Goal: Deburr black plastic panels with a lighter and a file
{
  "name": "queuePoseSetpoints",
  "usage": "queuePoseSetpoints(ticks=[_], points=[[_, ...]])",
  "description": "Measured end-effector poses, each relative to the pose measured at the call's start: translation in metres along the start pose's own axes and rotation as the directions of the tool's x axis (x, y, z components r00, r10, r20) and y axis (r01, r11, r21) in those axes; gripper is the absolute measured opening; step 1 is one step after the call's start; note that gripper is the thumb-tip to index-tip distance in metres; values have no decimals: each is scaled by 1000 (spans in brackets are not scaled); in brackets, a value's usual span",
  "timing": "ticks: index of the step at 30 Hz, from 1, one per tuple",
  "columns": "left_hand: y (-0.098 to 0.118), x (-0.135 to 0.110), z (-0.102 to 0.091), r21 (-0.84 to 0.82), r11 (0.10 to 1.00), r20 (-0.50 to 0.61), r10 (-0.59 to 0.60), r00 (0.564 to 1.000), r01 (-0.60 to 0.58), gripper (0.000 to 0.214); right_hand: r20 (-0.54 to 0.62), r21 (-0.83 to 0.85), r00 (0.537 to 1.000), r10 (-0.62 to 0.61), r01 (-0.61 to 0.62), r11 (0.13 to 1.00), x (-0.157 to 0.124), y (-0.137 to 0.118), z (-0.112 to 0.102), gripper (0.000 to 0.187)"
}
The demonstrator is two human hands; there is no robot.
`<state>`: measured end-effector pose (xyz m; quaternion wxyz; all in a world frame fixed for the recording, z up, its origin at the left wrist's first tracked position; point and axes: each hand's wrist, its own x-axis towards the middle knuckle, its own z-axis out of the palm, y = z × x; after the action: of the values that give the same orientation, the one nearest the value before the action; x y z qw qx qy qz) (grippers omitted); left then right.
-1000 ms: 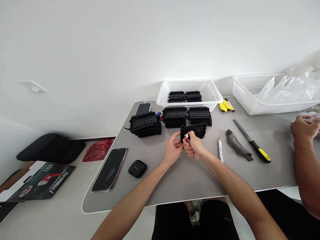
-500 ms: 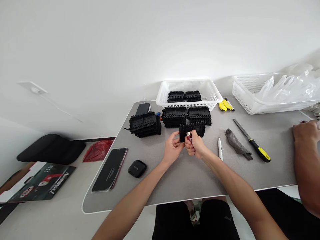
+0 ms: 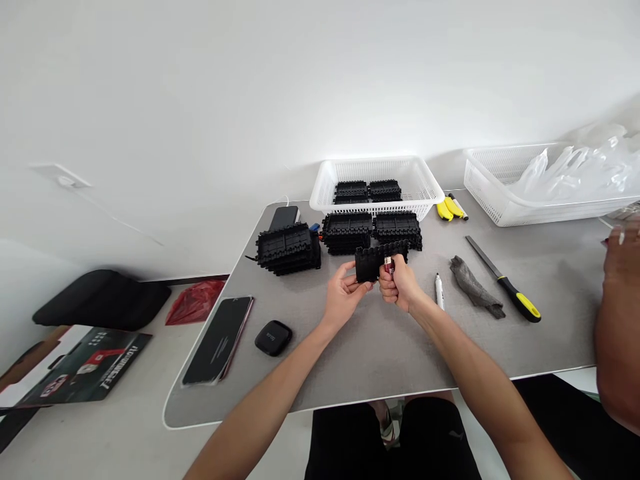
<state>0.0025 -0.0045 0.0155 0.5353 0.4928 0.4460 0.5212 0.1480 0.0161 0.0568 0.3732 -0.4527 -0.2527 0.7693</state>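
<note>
My left hand [image 3: 346, 292] grips the lower left edge of a black plastic part [image 3: 368, 265] with a toothed rim, tilted up to face me. Closed around a dark red lighter [image 3: 389, 265] with a metal top, my right hand [image 3: 400, 285] is in front of the part's right half. I cannot make out a flame. Just behind the part stand two stacks of similar black parts [image 3: 347, 230], and a further, leaning stack [image 3: 286, 248] is to their left.
A white basket [image 3: 320, 193] with more black parts is at the back; another basket [image 3: 493, 200] holds plastic bags. A marker [image 3: 439, 292], grey cloth [image 3: 475, 288], file [image 3: 517, 299], phone [image 3: 220, 340] and black case [image 3: 273, 337] lie around. A co-worker's arm [image 3: 620, 320] rests at right.
My right hand has moved the lighter a little to the right along the black part. The co-worker's hand at the right has shifted upward and outward.
</note>
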Motion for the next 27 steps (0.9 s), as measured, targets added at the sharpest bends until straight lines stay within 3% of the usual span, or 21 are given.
queuePoseSetpoints(ticks=[20,27], points=[[2,0,-3,-13,1000,-47,9,999,-10,56,-62,92,997,-53,59,994,4,-10,-21,29],[6,0,-2,-27,1000,-54,7,999,-8,54,-81,131,993,-83,93,987,3,-11,-27,49]])
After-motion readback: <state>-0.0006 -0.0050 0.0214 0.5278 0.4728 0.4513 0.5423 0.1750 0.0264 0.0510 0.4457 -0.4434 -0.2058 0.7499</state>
